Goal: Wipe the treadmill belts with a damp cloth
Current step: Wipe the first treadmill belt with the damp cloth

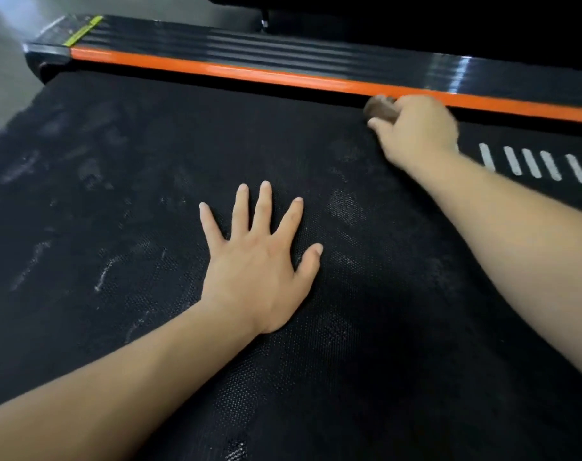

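Note:
A black textured treadmill belt fills most of the view, with pale dusty smears across its left and middle. My left hand lies flat on the belt, palm down, fingers spread, holding nothing. My right hand reaches to the belt's far edge, blurred, with its fingers closed around a small bunched brown cloth that presses on the belt beside the orange strip.
An orange strip runs along the far side of the belt, backed by a glossy black ribbed side rail. White stripe markings sit on the belt at right. Grey floor shows at the left.

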Action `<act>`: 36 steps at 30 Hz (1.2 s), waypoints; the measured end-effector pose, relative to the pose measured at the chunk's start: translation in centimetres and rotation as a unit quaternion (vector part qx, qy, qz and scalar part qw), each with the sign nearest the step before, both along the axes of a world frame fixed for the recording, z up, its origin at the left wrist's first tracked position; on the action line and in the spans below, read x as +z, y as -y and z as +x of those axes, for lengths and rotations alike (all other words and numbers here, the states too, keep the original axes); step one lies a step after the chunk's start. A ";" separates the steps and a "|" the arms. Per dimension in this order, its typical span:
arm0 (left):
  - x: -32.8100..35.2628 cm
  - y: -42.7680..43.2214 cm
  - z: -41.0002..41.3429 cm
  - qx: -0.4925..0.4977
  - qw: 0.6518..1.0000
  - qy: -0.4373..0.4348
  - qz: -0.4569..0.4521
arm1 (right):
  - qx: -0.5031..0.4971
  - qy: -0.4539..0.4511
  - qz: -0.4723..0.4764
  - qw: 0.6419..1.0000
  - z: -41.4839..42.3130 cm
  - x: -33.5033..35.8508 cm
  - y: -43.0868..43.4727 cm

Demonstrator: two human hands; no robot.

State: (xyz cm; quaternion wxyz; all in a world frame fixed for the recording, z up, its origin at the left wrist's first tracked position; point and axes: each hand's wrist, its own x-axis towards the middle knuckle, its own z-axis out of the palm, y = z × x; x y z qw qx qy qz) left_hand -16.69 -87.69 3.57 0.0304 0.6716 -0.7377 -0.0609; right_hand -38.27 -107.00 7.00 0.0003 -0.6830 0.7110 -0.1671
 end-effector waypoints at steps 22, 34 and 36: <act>0.1 0.2 0.0 0.002 1.000 -0.003 0.001 | -0.007 0.015 -0.019 1.000 -3.8 -0.2 -2.7; -0.2 0.2 0.1 0.005 1.000 -0.006 -0.002 | 0.030 0.003 -0.007 1.000 -2.6 -0.6 -6.7; -0.3 0.3 0.2 0.005 1.000 -0.006 -0.003 | 0.120 0.016 0.025 0.992 -1.8 -1.0 -10.0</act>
